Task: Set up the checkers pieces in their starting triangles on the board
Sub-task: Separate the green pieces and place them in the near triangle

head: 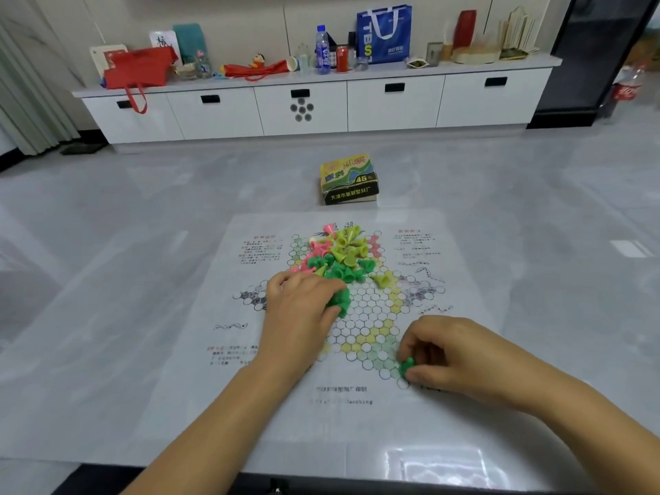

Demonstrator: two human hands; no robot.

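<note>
In the centre of the frame we see the paper board point(446, 316) lying flat on the glossy grey desk point(107, 351), its star of printed circles facing us. A loose pile of pieces point(343, 251) in pink, yellow-green and green sits on the upper part of the star, many of them tipped on their sides. The left hand point(300, 309) rests on the board just below that pile, its fingers curled over a small cluster of green pieces point(339, 301) at the star's middle. Toward the lower right, well apart from it, the right hand point(453, 351) pinches a single green piece point(406, 366) between thumb and fingertips, right at the circles of the star's lowest point; we cannot tell whether the piece touches the paper. Above the board a yellow and green box point(348, 178) stands closed. Along the top of the frame a white cabinet point(303, 105) carries a blue bag point(384, 33), a red bag point(139, 69) and bottles.
</note>
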